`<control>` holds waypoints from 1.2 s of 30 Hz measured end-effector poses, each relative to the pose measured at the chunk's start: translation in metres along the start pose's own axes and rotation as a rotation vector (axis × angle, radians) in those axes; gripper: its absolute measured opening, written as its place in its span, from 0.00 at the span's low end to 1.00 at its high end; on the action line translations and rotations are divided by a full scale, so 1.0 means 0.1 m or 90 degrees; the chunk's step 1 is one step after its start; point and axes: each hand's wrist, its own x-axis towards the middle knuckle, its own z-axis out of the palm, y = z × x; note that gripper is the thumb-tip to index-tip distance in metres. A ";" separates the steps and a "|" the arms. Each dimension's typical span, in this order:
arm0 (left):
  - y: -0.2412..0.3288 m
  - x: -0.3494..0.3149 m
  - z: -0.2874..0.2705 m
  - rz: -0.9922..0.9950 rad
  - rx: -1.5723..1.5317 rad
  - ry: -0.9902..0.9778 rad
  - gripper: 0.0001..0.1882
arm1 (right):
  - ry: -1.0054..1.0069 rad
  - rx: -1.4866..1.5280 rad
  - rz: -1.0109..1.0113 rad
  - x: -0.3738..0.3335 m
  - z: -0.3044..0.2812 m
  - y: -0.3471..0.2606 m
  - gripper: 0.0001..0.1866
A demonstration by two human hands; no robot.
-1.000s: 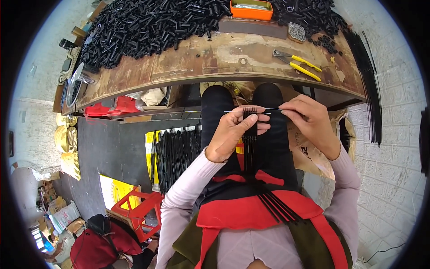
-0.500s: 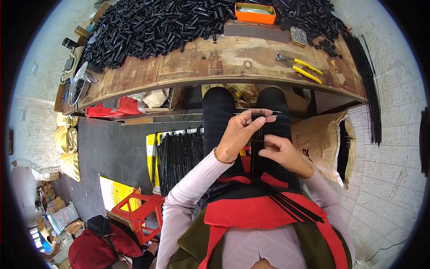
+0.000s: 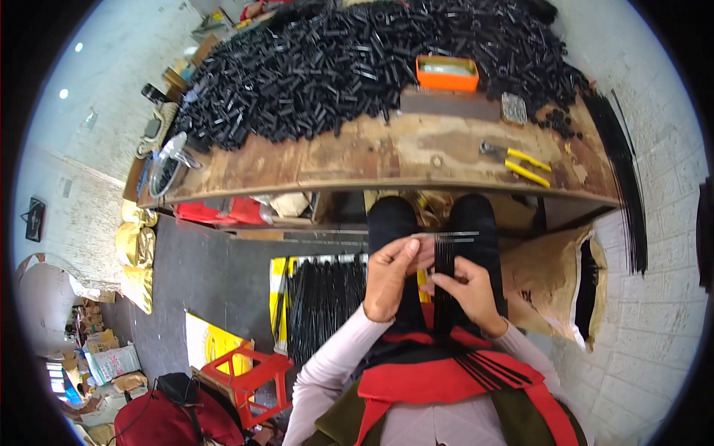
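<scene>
Over my lap hangs a flat row of thin black strips [image 3: 444, 282], with two thin metal rods [image 3: 465, 236] crossing its top. My left hand [image 3: 394, 273] is closed at the left side of the row, its fingers round the rods and its thumb raised along them. At the right edge of the strips my right hand [image 3: 474, 288] is closed, thumb and fingertips pinching them a little below the rods. Several loose black strips [image 3: 483, 370] lie across the red apron [image 3: 416, 379] on my lap.
Ahead, a wooden workbench [image 3: 357, 160] bears a heap of short black tubes [image 3: 297, 89], an orange box [image 3: 446, 73] and yellow-handled pliers [image 3: 528, 167]. Bundled black strips [image 3: 323, 305] lie on the floor at left, near a red stool [image 3: 256, 379]. A brown sack [image 3: 547, 279] stands right.
The view has shifted, so the bench sits lower in the picture. My left thumb has come off the strips, and my right hand has closed on their right edge.
</scene>
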 end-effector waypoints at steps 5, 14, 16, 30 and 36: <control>0.03 0.06 0.07 -0.026 0.014 0.009 0.15 | -0.002 0.028 -0.018 0.05 -0.02 -0.01 0.07; 0.37 0.36 -0.21 -0.178 0.122 -0.213 0.30 | -0.015 0.086 0.013 0.17 -0.13 -0.06 0.09; 0.75 0.63 -0.27 -0.098 0.316 -0.131 0.25 | -0.015 0.101 0.033 0.21 -0.23 0.01 0.09; 1.88 3.70 0.49 0.876 1.587 -0.360 0.07 | -0.017 0.189 0.103 0.47 -0.37 0.02 0.08; 2.09 3.04 0.35 0.733 1.030 -0.061 0.05 | -0.035 0.176 0.097 0.46 -0.37 0.02 0.07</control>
